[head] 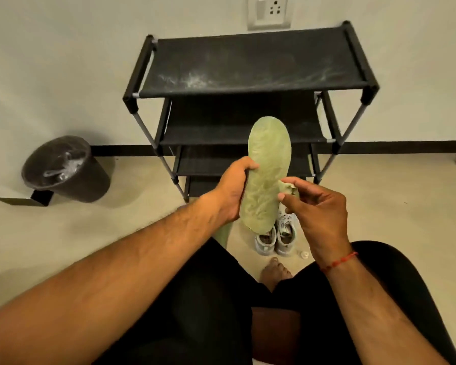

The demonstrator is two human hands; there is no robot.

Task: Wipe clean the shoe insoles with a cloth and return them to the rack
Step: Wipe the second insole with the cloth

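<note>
Insole (267, 177), pale green, is held up in the air in front of the black shoe rack (250, 67), toe end pointing up and away from the person. The left hand (232, 191) grips it along its left edge near the middle, thumb on the upper face and the fingers hidden behind. It looks thin, light and bendable, probably foam, so it should be supported near the middle as now; if it is held only at the heel, it would likely flop under the pressure of wiping. Its surface shows faint streaks and looks matte, not slippery.

The right hand (319, 214) pinches a small crumpled cloth (290, 188) of nearly the same green, touching the right edge of the insole. Because the colours are so close, it is hard to see where the cloth ends.

A second green shape (223, 237) shows below the left wrist, mostly covered; it may be the other insole, but I cannot tell. A pair of grey sneakers (275, 237) stands on the floor under the hands, partly hidden. The lower shelves of the rack are dark and partly blocked.
</note>
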